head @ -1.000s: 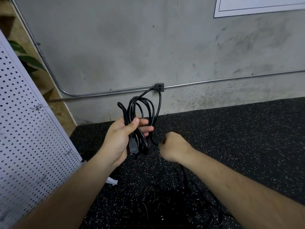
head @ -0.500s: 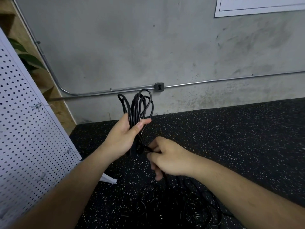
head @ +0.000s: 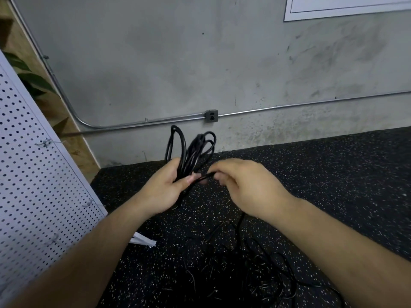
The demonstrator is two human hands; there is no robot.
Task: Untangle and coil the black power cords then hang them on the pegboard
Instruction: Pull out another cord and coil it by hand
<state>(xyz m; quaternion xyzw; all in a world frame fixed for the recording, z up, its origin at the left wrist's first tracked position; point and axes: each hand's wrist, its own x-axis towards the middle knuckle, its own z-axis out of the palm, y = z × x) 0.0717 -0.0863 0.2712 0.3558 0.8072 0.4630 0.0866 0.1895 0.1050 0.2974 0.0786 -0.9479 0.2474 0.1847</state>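
Note:
My left hand [head: 165, 190] grips a bundle of black power cord loops [head: 193, 150], which stand up above the fingers in front of the wall. My right hand [head: 246, 187], just to the right, pinches a strand of the same cord and holds it across the bundle at my left thumb. From the right hand the cord runs down to a tangled pile of black cords [head: 244, 274] on the speckled black floor. The white pegboard [head: 33, 185] leans at the left with small wire hooks [head: 44, 143] in it.
A grey concrete wall stands behind, with a metal conduit and an outlet box [head: 211, 116]. A green plant [head: 29, 78] and wooden boards sit behind the pegboard. A white scrap [head: 142, 240] lies on the floor by the pegboard's foot.
My right hand has risen from below the bundle to the level of my left thumb, bringing the strand across the loops. The loops have shifted a little in my left hand.

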